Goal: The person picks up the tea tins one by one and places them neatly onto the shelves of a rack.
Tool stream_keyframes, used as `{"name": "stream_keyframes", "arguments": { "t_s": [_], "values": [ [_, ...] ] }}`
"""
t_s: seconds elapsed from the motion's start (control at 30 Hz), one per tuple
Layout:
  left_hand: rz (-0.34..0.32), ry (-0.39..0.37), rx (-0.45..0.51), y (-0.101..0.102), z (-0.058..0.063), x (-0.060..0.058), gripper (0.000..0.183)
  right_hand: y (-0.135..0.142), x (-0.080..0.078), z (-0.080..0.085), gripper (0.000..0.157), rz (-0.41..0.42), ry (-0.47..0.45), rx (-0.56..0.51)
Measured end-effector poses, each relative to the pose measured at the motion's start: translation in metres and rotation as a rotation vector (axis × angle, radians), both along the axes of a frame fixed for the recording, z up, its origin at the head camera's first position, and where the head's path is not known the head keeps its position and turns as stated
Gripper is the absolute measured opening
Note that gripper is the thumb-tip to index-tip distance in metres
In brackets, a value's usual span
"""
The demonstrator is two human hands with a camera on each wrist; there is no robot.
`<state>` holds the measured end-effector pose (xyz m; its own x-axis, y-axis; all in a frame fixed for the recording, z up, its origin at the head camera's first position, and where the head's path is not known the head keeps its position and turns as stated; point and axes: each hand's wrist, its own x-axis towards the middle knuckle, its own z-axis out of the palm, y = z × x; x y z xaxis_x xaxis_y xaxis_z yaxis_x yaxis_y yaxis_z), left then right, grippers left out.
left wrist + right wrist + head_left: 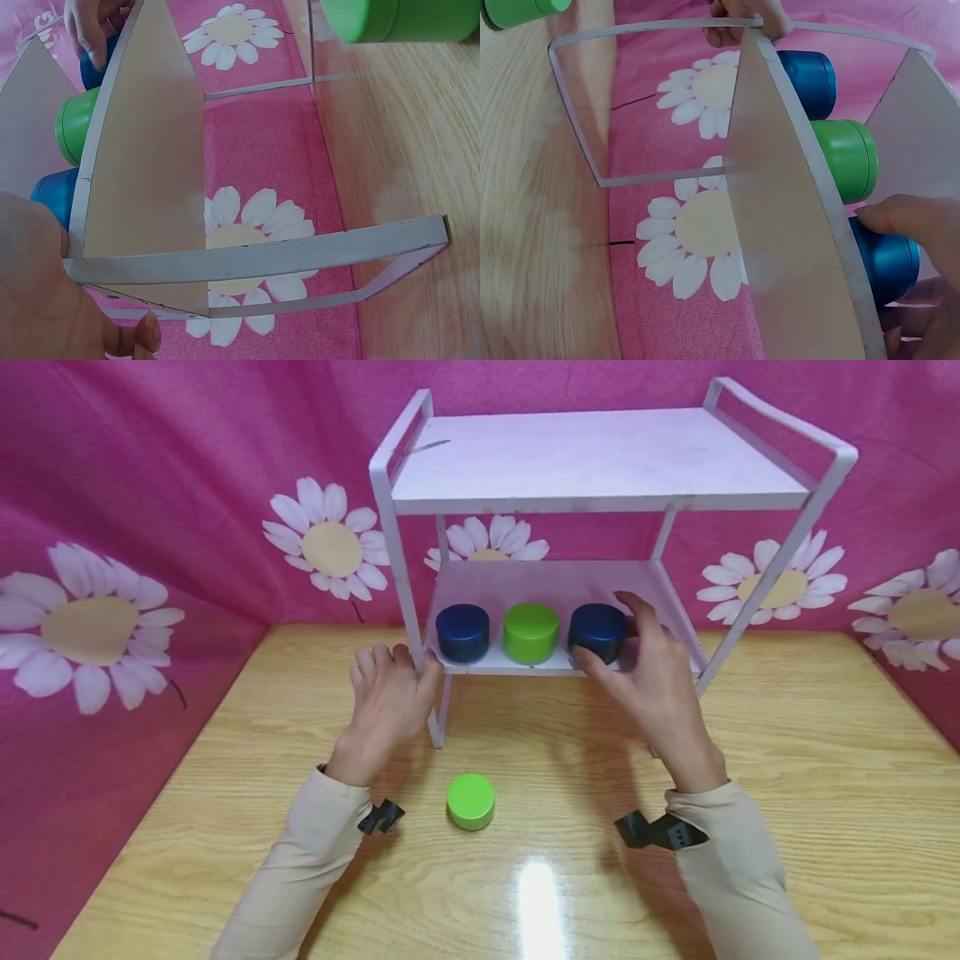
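Observation:
On the lower board of a white two-tier rack [487, 668], a round lidded blue tin [597, 625] sits at the right end. My right hand [660, 685] grips this tin, thumb in front and fingers around its far right side. To its left stand a green tin [531, 633] and another blue tin [462, 633], spaced apart in a row. My left hand [390, 702] holds the rack's left front post at the lower board's corner; the right wrist view shows that hand [746, 21] curled around the frame.
Another green tin [471, 802] stands on the wooden table [300, 693] in front of the rack, between my forearms. The rack's upper board [585, 456] has raised side rails. Behind hangs a pink cloth [187, 460] with printed daisies.

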<state>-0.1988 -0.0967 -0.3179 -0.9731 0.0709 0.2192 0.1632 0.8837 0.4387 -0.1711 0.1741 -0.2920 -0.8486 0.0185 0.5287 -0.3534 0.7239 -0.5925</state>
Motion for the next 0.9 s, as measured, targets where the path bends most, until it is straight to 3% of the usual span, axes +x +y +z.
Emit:
{"name": "stream_keyframes", "arguments": {
  "t_s": [0.37, 0.9],
  "values": [
    [0.003, -0.002, -0.003, 0.000, 0.000, 0.000, 0.050, -0.001, 0.007, 0.006, 0.076, -0.006, -0.018, -0.008],
    [0.006, -0.001, 0.001, 0.000, 0.001, 0.000, 0.048, 0.000, 0.014, 0.016, 0.082, 0.023, -0.034, 0.065]
  ]
}}
